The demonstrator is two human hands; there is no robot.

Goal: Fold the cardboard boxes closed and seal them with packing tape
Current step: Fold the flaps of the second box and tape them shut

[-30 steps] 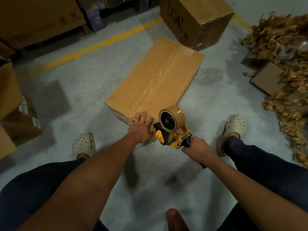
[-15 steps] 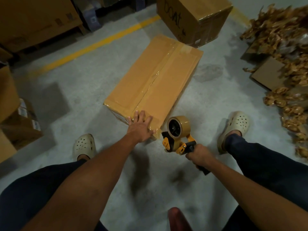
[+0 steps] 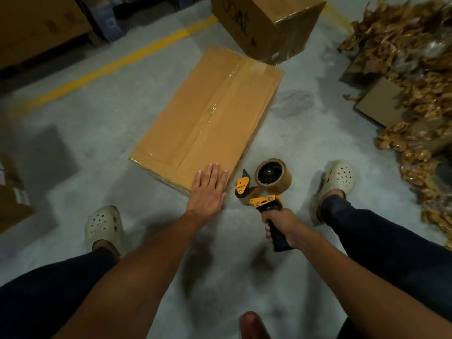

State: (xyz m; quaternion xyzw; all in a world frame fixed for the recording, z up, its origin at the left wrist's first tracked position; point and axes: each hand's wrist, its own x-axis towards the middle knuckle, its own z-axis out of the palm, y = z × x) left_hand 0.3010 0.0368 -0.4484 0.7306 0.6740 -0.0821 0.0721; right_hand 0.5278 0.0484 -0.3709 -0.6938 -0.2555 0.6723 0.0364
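The taped box (image 3: 208,113) lies on the concrete floor (image 3: 73,123), the left grip (image 3: 208,189) flat and open on its near corner, the right grip (image 3: 283,226) wrapped round the tape dispenser (image 3: 264,184) beside it. If that palm lifts early, the tape end may peel; another box (image 3: 269,25) and a yellow line (image 3: 122,62) lie beyond

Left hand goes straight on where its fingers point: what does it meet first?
The left hand lies flat on the box, at its near corner, fingers pointing across its top. Straight on, it likely meets the centre tape seam first; nothing else stands on that line.
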